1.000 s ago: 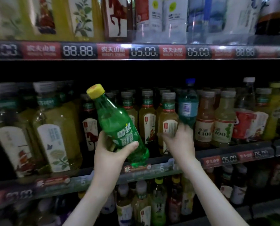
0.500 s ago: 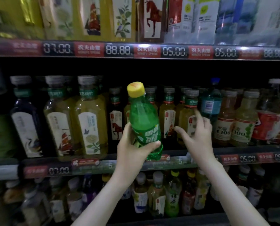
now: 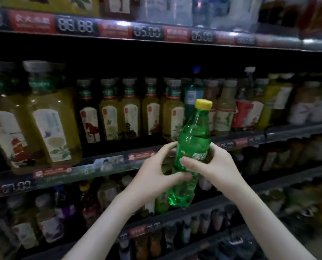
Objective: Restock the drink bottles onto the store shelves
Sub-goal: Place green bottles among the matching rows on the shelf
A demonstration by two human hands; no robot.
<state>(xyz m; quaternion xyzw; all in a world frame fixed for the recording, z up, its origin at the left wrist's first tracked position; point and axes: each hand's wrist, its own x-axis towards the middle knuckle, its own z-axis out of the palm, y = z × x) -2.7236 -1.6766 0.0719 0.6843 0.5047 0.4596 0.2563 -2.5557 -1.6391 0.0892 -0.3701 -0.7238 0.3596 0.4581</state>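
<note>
Both hands are on one green bottle (image 3: 192,147), which has a yellow cap (image 3: 203,104) and is held in the air in front of the shelving, not standing on any shelf. The bottle is tilted, with the cap up and leaning right and the base lower and to the left. The left hand (image 3: 156,171) wraps the bottle's left side, fingers curled behind it and thumb across the lower front. The right hand (image 3: 218,166) wraps the right side at label height, with its thumb laid over the label front. So both hands are closed round the same bottle, close together and nearly touching at the thumbs. In this view the bottle's body crosses the front edge of the middle shelf (image 3: 107,166), and its base overlaps the bottles on the lower shelf (image 3: 49,222). A row of yellow tea bottles (image 3: 130,113) with grey caps stands on the middle shelf behind it. Two larger tea bottles (image 3: 49,119) are at far left, a blue bottle (image 3: 191,96) is just behind the cap, and a red-labelled bottle (image 3: 244,113) is to the right. The price strip (image 3: 145,32) on the top shelf edge has red tags and digital numbers. The right side of the frame and the lower shelves are blurred, so the labels there are unreadable.
</note>
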